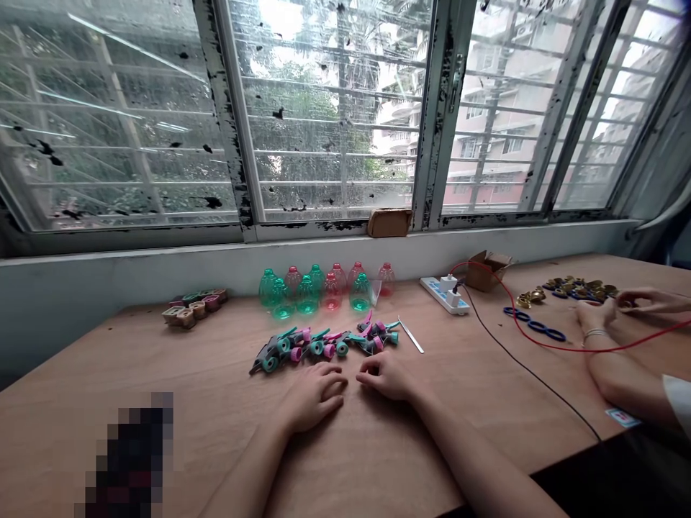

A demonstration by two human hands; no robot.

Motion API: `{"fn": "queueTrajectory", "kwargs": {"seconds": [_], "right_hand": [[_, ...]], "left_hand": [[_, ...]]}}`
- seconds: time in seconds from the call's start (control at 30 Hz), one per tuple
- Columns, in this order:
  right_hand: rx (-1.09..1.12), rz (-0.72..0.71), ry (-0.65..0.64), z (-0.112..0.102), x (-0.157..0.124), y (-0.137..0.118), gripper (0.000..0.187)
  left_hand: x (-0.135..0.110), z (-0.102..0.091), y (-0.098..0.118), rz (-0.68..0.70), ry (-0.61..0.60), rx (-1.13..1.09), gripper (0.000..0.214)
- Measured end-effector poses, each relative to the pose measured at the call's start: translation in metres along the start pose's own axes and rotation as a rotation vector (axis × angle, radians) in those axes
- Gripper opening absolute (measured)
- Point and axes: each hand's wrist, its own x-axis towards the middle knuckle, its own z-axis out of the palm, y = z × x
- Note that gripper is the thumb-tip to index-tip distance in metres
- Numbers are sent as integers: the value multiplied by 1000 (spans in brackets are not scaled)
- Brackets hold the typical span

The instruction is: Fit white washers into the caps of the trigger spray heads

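Note:
My left hand point(318, 392) rests on the wooden table point(335, 467), its fingers loosely bent with the thumb apart, and holds nothing. Beside it lies my right hand point(386, 375), fingers slightly curled and nothing visible in them. Just beyond both hands is a row of trigger spray heads point(316, 347) in dark grey, teal and pink. Behind these stand several clear plastic bottles, some a green bottle point(307, 295) and some a red bottle point(331, 293) in tint. Slim metal tweezers point(412, 336) lie to the right of the spray heads.
A power strip point(445, 296) with plugs and cables sits back right, near a small cardboard box point(486, 271). Farther right, another person's hands point(597, 316) work by gold-coloured pieces point(580, 288) and blue rings point(534, 326). Stacked small parts point(194, 308) lie back left. A pixelated dark object point(129, 460) is front left.

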Motion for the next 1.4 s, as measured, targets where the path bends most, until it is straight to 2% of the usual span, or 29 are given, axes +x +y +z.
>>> {"fn": "queueTrajectory", "kwargs": {"seconds": [0.23,0.67,0.73,0.87,0.97,1.07,1.2,1.4], "right_hand": [[2,22,2,2,0,3,15],[-16,-21,37,0,-1,0,22],[-13,-21,136,0,1,0,29],[3,78,520,-8,4,7,43],[-26,227,699,-24,5,23,38],[-150,381,795,-42,2,43,29],[-308,445,795,-50,0,63,24],[-415,559,655,-43,5,74,37]], "left_hand": [[1,2,0,-7,3,-11,32],[2,0,2,-22,13,-26,31],[2,-1,3,-25,13,-21,31],[2,-1,3,-20,13,-14,28],[2,-2,2,-20,10,-13,26],[2,-2,2,-28,6,-6,25],[3,-4,3,-43,-9,-6,26],[5,-5,3,-43,-13,-7,25]]}}
